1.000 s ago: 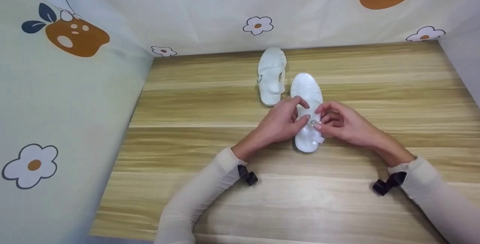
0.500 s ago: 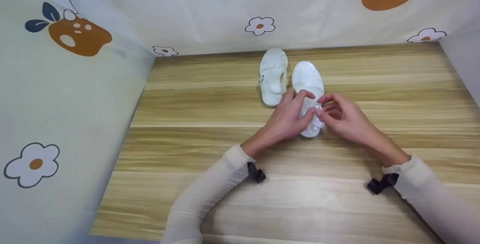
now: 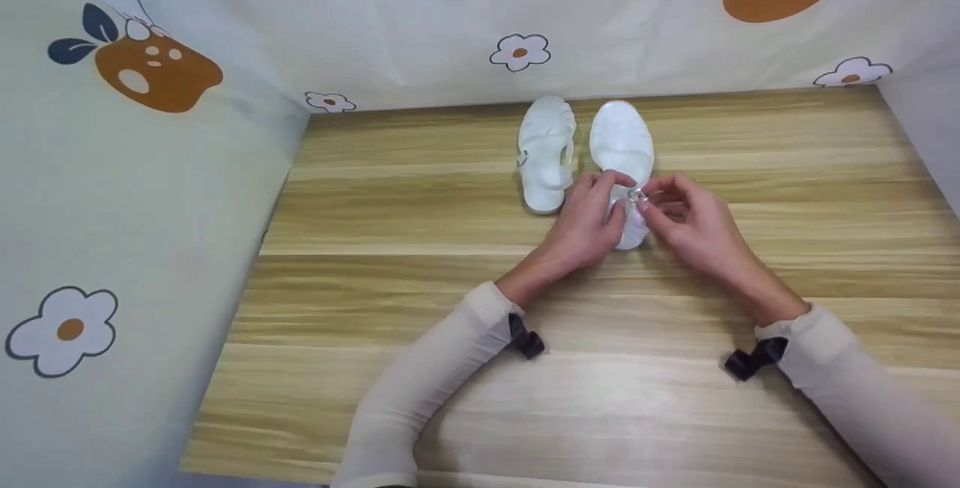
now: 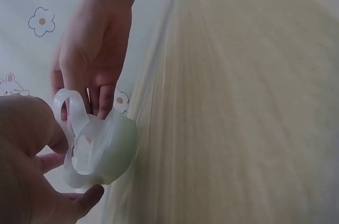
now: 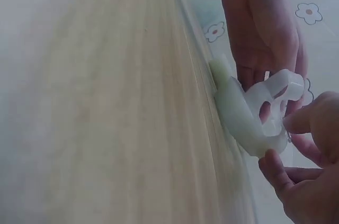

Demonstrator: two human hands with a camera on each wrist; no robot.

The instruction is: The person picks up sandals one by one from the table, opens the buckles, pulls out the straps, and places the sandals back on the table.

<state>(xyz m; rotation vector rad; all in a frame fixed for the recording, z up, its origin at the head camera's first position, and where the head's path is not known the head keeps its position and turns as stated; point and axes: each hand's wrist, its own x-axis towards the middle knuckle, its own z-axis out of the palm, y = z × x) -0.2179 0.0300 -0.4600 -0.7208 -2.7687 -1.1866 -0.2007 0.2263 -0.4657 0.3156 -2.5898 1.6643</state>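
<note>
A white jelly sandal (image 3: 622, 147) with a small metal buckle (image 3: 637, 194) is between both hands. My left hand (image 3: 589, 222) grips its left side, thumb low and fingers curled at the strap. My right hand (image 3: 697, 222) pinches its right side by the buckle. Close up in the left wrist view, the left hand (image 4: 32, 160) holds the sandal's pale side (image 4: 119, 142), its strap loop standing up. From the right wrist, the right hand (image 5: 312, 155) has thumb and finger on the sandal (image 5: 238, 115). A matching sandal (image 3: 546, 147) lies just left. Fingers partly hide the held sandal's strap.
Both sandals are on a wood-grain table (image 3: 375, 248). Behind it rises a pale cloth wall (image 3: 420, 23) with printed flowers, and a similar wall stands at left. Black wrist cameras (image 3: 525, 336) hang from the sleeves.
Both hands have moved the sandal away from the person, toward the back wall, bringing its toe nearly level with the other sandal's. The other sandal has stayed in place.
</note>
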